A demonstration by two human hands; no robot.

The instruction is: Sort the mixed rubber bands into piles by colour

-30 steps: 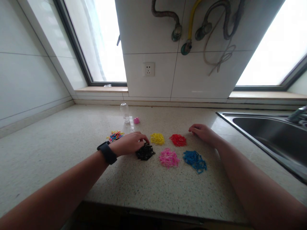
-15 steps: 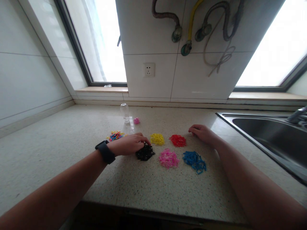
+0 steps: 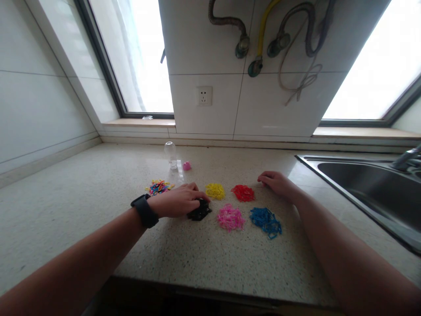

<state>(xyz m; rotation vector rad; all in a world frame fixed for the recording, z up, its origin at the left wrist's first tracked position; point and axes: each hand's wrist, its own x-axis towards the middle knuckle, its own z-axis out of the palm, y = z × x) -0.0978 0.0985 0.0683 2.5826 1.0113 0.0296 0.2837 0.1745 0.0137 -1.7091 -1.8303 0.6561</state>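
The left hand (image 3: 179, 200) bent over black elastic bands (image 3: 201, 212).
Their pile lay on the speckled countertop (image 3: 197, 263), left of the pink bands (image 3: 230, 217); whether the fingers pinched any could not be told. The bands looked light, soft and springy, probably prone to tangling, best taken by a loop at the edge. The right hand (image 3: 276, 181) curled near the red bands (image 3: 243, 193), its grip unclear too.

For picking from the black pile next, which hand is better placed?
Likely the left hand: its fingers are at the black pile, while the right hand is beside the red pile, farther off.
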